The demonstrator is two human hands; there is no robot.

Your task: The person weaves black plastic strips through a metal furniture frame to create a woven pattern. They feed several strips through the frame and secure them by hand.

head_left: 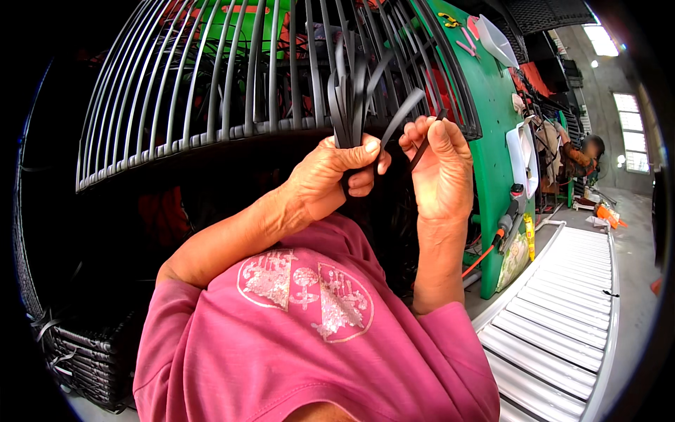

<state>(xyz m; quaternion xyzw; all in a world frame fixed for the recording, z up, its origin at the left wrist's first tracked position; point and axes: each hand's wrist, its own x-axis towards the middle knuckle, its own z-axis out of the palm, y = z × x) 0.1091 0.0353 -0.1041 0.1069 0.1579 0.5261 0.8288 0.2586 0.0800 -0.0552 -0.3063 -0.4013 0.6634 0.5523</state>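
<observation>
Overhead, most of the view is filled by a large curved frame of dark grey ribs, which fan upward from a woven rim; every other place is given here relative to that frame. Below the rim, a dark woven body is seen at the lower left, with loose strip ends sticking out of it. To the right of the frame, a green stand is set, with pink clips and white sheets hung on it. Further right and lower, a white slatted panel is laid flat on the floor. Far to the right, another person is partly seen, too small to be told in detail.

Just under the frame's rim, at its middle, both hands are raised. A bundle of black flat strips is clamped in the left hand, the thumb pressed across the strips and the fingers curled tight behind them; the strips rise in front of the ribs and splay apart at the top. A single black strip is pinched in the right hand, its grip narrow, thumb against fingertips, just beside the bundle. The two hands are near each other but are not seen to touch. Pink sleeves are worn on both arms.
</observation>
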